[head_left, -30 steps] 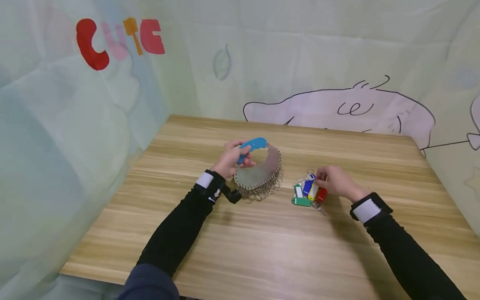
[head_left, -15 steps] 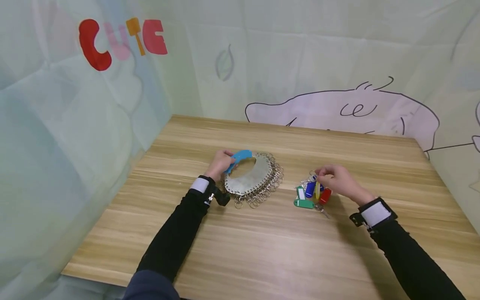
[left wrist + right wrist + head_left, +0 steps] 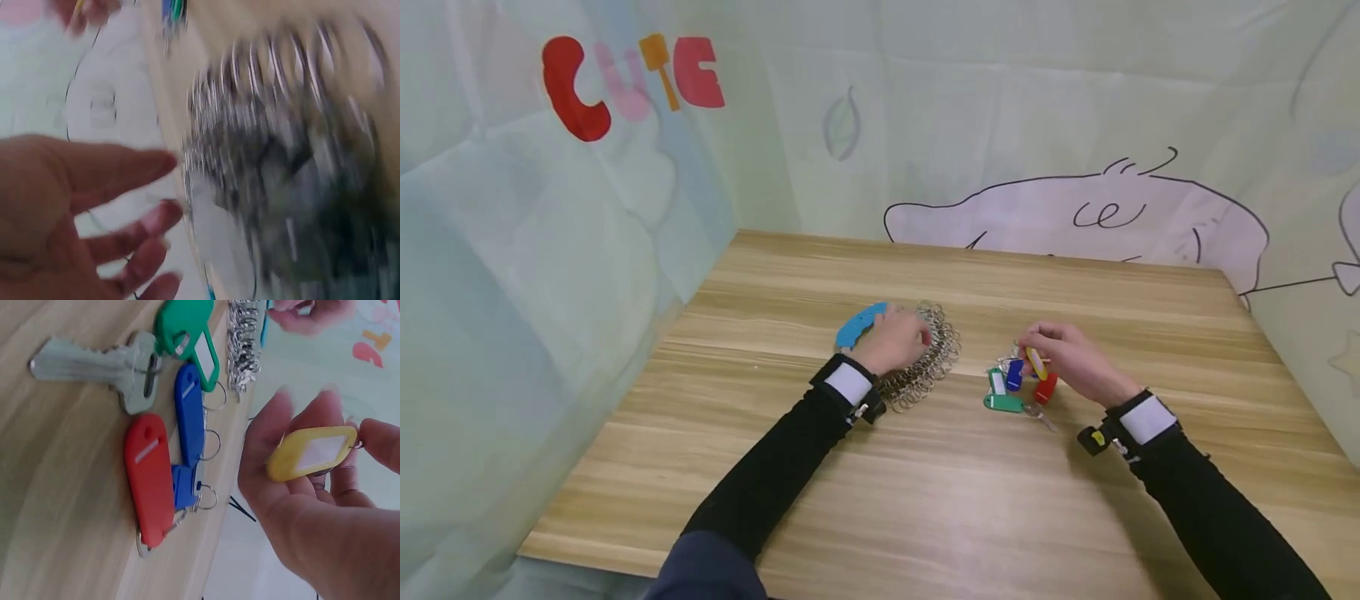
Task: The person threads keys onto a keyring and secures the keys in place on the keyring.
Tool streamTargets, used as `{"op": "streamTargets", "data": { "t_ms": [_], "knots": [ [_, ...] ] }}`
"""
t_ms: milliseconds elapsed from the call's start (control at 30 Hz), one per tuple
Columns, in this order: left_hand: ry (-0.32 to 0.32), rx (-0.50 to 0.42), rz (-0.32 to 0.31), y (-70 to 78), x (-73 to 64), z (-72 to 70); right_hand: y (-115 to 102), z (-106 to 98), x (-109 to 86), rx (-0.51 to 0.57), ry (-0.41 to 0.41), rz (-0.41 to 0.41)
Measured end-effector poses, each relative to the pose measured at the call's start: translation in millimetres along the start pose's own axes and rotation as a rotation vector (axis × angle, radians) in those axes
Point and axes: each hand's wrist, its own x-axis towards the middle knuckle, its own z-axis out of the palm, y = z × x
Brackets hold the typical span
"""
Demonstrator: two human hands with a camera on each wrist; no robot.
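1. The right hand (image 3: 1078, 362) grasps the yellow tag (image 3: 315, 453), pinching it at its small metal ring, right of the middle of the table (image 3: 925, 517).
2. The yellow tag hangs above the table, well short of the right edge. Its long axis slants: the ring end points to the far edge, the broad end toward the near edge and slightly right.
3. The left hand (image 3: 895, 342) is released, thumb and fingers apart, over a metal plate (image 3: 219, 237); whether it touches the plate is unclear, as the left wrist view is blurred.
4. The plate lies left of the table's middle, nearer the far edge than the near one. Its blue handle (image 3: 859, 325) curves along the side toward the far left corner, and metal rings (image 3: 947, 350) fringe the side toward the right edge.
5. Beneath the right hand lie a red tag (image 3: 150, 478), long axis slanting from near left to far right, and two blue tags (image 3: 190, 415).
6. Two green tags (image 3: 1003, 403) lie left of these, the nearer one running left to right.
7. A key (image 3: 1041, 418) points its tip toward the near right corner.
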Motion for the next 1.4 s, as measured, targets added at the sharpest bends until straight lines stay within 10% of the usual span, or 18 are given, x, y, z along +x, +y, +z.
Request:
{"op": "streamTargets", "data": {
  "t_ms": [133,433,867,1400],
  "knots": [
    [-0.035,0.093,0.159,19.1,9.9,11.9,1.9,3.9,0.9,0.000,-0.022,-0.004],
    [0.031,0.241,0.224,24.7,19.5,26.7,4.8,13.8,6.5,-0.087,-0.013,-0.024],
    [0.095,-0.213,0.302,9.2,18.4,18.3,-4.9,39.2,28.2,-0.096,-0.052,-0.021],
    [0.120,-0.318,0.262,1.8,3.6,11.0,-11.8,85.8,61.0,-0.349,0.073,-0.235]
  ]
}}
